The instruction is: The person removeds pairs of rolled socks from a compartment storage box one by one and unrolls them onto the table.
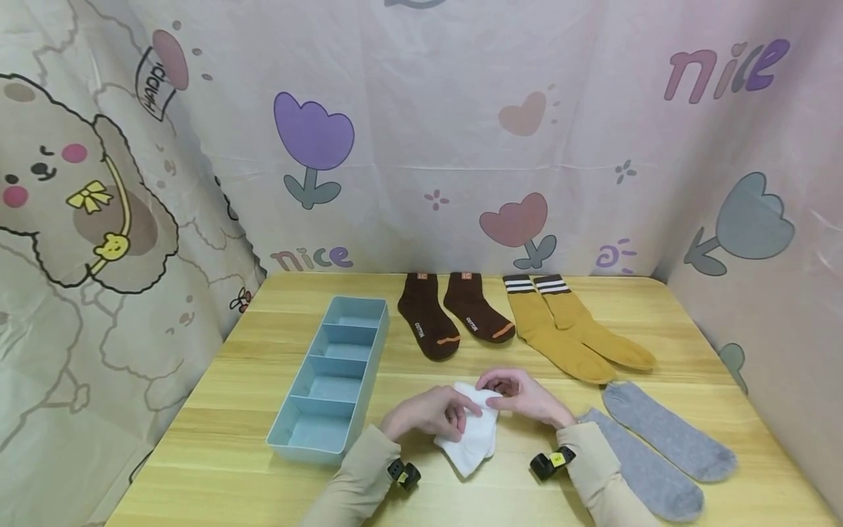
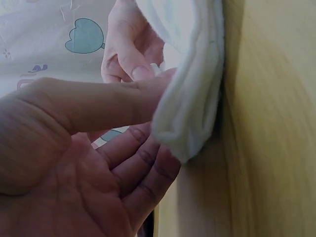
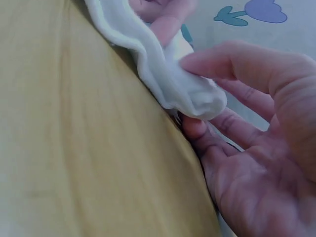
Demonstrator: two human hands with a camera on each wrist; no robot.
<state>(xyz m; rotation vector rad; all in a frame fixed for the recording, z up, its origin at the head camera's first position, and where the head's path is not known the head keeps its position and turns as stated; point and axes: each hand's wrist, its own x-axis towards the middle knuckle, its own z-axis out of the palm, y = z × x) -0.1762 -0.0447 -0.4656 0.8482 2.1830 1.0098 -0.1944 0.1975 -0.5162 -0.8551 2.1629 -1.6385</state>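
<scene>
White folded socks (image 1: 476,439) lie on the table between both hands, in stacked layers with rounded folded edges. My left hand (image 1: 433,411) holds their left side, its thumb on top and the other fingers curled by the edge in the left wrist view. At the upper right part of the fabric, my right hand (image 1: 523,397) pinches the fold. In the right wrist view its thumb (image 3: 212,61) presses on the white cloth (image 3: 163,74) while a fingertip is tucked underneath.
A light blue box (image 1: 382,344) with several compartments stands to the left. Behind the hands lie dark brown socks (image 1: 428,322) and mustard socks (image 1: 560,337) with striped cuffs. Grey socks (image 1: 672,432) lie to the right, close to the right forearm. A patterned curtain (image 1: 421,146) borders the table.
</scene>
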